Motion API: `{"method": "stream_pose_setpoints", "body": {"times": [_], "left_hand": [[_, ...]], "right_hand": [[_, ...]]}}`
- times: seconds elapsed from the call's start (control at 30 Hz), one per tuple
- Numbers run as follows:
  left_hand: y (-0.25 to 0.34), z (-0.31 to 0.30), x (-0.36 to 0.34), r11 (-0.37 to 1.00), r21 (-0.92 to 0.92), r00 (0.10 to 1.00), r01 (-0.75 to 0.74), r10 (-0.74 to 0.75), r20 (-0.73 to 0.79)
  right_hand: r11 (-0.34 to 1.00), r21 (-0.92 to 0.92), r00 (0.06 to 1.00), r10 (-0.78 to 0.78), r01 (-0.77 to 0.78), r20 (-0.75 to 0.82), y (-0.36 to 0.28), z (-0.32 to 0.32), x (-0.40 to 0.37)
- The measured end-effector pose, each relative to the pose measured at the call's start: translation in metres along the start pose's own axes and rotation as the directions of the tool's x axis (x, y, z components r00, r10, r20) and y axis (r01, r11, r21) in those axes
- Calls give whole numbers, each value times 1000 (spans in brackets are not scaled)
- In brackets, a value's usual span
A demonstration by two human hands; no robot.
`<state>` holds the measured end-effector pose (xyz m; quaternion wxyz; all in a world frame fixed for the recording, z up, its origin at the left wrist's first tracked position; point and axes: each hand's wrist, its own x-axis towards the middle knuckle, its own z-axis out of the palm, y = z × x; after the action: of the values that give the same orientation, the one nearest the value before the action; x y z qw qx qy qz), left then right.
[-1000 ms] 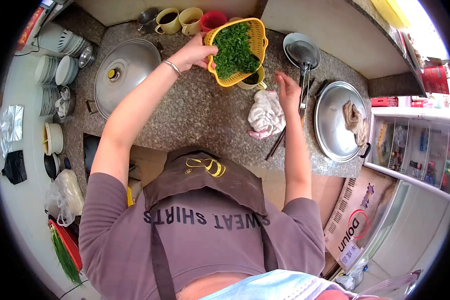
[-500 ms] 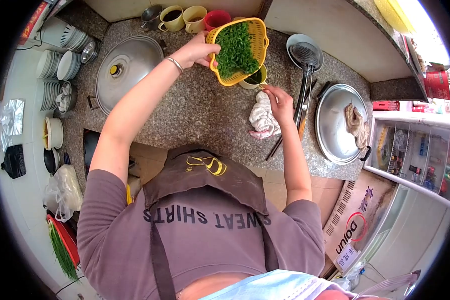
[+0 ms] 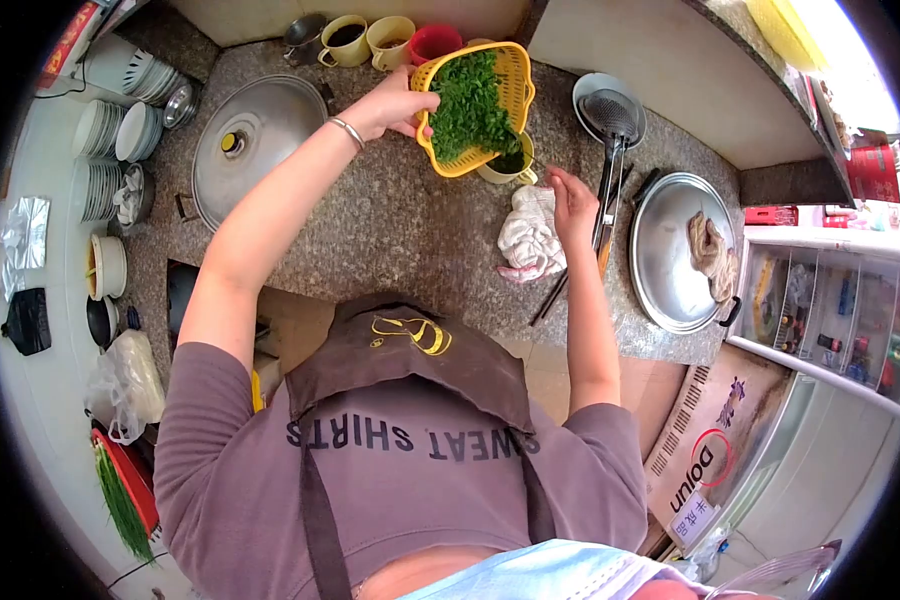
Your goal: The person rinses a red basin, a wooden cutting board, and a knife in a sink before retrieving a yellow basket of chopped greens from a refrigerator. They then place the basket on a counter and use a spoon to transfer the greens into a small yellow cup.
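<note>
My left hand (image 3: 398, 104) grips the left rim of a yellow plastic basket (image 3: 519, 90) full of chopped green herbs (image 3: 470, 100). The basket is tilted, its lower right corner over a pale yellow cup (image 3: 513, 172) with dark green content inside. Just right of that cup's handle is my right hand (image 3: 572, 207), thumb and fingers pinched together. Whatever they hold, if anything, is too thin to make out. Below the cup, near my right wrist, lies a crumpled white cloth (image 3: 530, 238).
Three cups, including a red one (image 3: 434, 42), line the back wall beside a metal cup (image 3: 304, 38). Large lidded pots stand left (image 3: 255, 140) and right (image 3: 670, 265). A strainer (image 3: 610, 115) with a long handle lies by my right hand. Stacked plates (image 3: 98, 128) are far left.
My right hand has shifted slightly right, away from the cup, whose handle now shows. The basket has dipped a little at its lower right, with herbs nearer that corner.
</note>
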<state>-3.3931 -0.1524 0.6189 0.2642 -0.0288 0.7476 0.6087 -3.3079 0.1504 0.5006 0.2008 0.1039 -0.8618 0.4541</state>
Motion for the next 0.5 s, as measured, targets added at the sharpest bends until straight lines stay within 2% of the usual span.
{"method": "stream_pose_setpoints", "body": {"times": [0.17, 0.23, 0.3, 0.37, 0.4, 0.43, 0.5], "left_hand": [[-10, -3, 11, 1000, 15, 1000, 8, -8, 12], [-6, 0, 11, 1000, 17, 1000, 1, -1, 8], [-2, 1, 9, 1000, 20, 999, 11, -12, 45], [0, 0, 9, 1000, 16, 999, 4, -5, 45], [0, -1, 9, 1000, 11, 999, 1, -2, 52], [-1, -3, 10, 1000, 6, 999, 2, -2, 46], [-3, -6, 12, 999, -20, 999, 37, -36, 27]], "right_hand": [[1000, 9, 999, -10, 11, -46, -18, 1, 25], [996, 32, 993, -78, 81, -87, -19, 6, 39], [998, -13, 997, -60, 60, -40, -14, 6, 41], [994, 0, 994, -112, 112, -15, -1, 11, 35], [998, -45, 998, -47, 49, 37, -1, 8, 30], [998, -44, 998, -51, 53, 44, -1, 8, 26], [999, 39, 999, 33, -33, 17, -2, 6, 21]]}}
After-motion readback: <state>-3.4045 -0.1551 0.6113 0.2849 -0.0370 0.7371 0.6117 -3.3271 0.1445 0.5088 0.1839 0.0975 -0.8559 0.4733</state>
